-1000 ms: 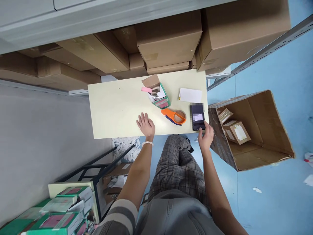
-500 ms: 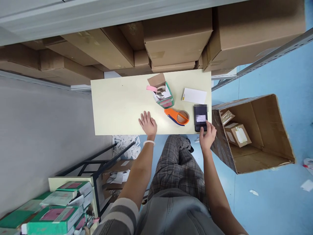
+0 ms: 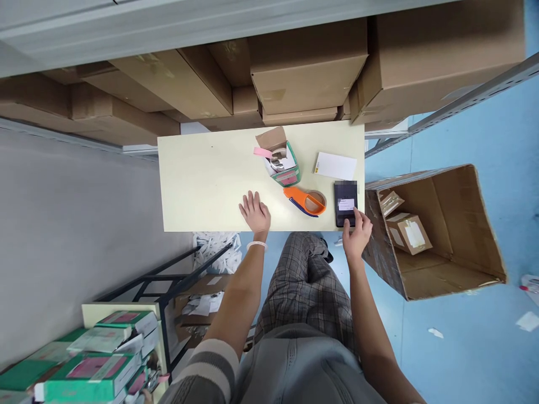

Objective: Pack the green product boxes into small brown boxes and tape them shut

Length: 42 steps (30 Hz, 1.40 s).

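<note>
My left hand (image 3: 255,214) rests flat on the cream tabletop (image 3: 202,185), fingers spread, holding nothing. At the table's right front corner lies a dark smartphone (image 3: 346,196) with a light box on its screen. My right hand (image 3: 357,233) is at the phone's lower right edge, a finger touching the screen and the thumb near its bottom. Between the hands lies an orange tape dispenser (image 3: 305,201) with a roll of brown tape. Behind it stands an opened green box (image 3: 287,176) with shiny metal items and a pink strip inside. A white card or envelope (image 3: 336,165) lies behind the phone.
Cardboard boxes (image 3: 309,73) fill the shelf behind the table. A large open carton (image 3: 458,224) stands on the right, with small parcels (image 3: 410,233) inside. Green boxes (image 3: 90,373) are piled at lower left, beside a dark metal frame (image 3: 166,292).
The view has shifted very slightly. Both hands and the things on the table stay where they were.
</note>
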### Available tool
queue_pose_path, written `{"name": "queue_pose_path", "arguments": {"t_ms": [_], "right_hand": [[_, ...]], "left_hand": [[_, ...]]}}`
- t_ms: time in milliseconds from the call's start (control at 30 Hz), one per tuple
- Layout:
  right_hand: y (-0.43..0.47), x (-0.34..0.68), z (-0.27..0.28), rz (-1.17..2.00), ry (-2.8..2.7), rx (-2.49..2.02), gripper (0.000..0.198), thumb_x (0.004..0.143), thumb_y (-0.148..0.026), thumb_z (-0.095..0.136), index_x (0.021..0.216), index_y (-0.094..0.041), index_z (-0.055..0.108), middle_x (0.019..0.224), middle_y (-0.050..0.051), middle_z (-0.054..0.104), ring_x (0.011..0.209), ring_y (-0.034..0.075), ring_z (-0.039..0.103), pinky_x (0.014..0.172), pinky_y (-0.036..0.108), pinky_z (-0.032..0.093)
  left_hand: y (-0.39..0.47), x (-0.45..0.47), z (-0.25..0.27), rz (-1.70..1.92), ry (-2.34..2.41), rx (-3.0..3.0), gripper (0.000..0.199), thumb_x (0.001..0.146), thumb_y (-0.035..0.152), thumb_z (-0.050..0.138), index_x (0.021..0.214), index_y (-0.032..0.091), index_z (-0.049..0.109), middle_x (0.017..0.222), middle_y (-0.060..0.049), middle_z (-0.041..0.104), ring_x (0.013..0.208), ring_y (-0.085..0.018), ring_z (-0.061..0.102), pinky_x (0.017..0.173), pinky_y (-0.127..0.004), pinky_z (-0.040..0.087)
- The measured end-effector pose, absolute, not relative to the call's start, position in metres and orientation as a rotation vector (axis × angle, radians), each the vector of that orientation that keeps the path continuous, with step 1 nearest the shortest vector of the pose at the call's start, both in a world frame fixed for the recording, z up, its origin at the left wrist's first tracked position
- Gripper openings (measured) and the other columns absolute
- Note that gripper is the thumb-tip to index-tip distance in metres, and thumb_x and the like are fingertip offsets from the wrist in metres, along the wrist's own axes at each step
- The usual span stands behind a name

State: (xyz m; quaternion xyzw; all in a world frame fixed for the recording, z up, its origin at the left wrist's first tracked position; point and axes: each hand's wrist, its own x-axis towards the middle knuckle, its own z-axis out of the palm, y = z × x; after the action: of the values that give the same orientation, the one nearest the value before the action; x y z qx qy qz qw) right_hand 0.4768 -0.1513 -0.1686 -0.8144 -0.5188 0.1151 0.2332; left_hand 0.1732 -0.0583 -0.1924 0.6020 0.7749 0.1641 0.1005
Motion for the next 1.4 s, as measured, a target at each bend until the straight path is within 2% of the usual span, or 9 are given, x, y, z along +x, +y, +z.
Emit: {"name": "queue_pose_path", "arguments": {"t_ms": [267,600,733,1400], "right_hand": [[-0.1555,0.4749,-0.1715,0.326,-1.540,-2.286,0.048,0.098,-0.042,0.040,0.142,-0.029,0.055,0.138,0.015,0.047,0.115,0.031,0.047,0.094,0.048,0.039],[-0.1558,0.4752,-0.1732,0.330,-1.507,-2.294,0.050,0.099,-0.043,0.041,0.147,-0.030,0.050,0.138,0.015,0.049,0.116,0.031,0.047,0.096,0.048,0.039],[-0.1556,0.4765,-0.1729,0.347,-1.490,-2.258,0.054,0.099,-0.044,0.041,0.150,-0.028,0.045,0.138,0.016,0.050,0.117,0.031,0.047,0.098,0.049,0.038],[-0.1531,0.4783,-0.1720,0.378,-1.413,-2.270,0.058,0.100,-0.047,0.037,0.150,-0.017,0.039,0.136,0.022,0.053,0.123,0.034,0.047,0.100,0.053,0.039]], "left_hand": [[-0.0575,0.1741,-0.1894,0.476,2.279,1.739,0.051,0.099,0.027,0.035,0.146,0.017,0.049,0.158,-0.011,0.042,0.155,-0.024,0.020,0.128,-0.051,0.007],[-0.0577,0.1731,-0.1929,0.464,2.290,1.764,0.051,0.099,0.027,0.034,0.147,0.018,0.049,0.158,-0.010,0.042,0.155,-0.023,0.021,0.128,-0.049,0.006],[-0.0577,0.1733,-0.1926,0.468,2.290,1.763,0.051,0.099,0.026,0.034,0.147,0.017,0.049,0.158,-0.010,0.042,0.155,-0.024,0.021,0.128,-0.050,0.007],[-0.0582,0.1729,-0.1937,0.468,2.306,1.776,0.051,0.098,0.027,0.035,0.147,0.018,0.049,0.158,-0.009,0.042,0.154,-0.024,0.023,0.128,-0.049,0.008]]}}
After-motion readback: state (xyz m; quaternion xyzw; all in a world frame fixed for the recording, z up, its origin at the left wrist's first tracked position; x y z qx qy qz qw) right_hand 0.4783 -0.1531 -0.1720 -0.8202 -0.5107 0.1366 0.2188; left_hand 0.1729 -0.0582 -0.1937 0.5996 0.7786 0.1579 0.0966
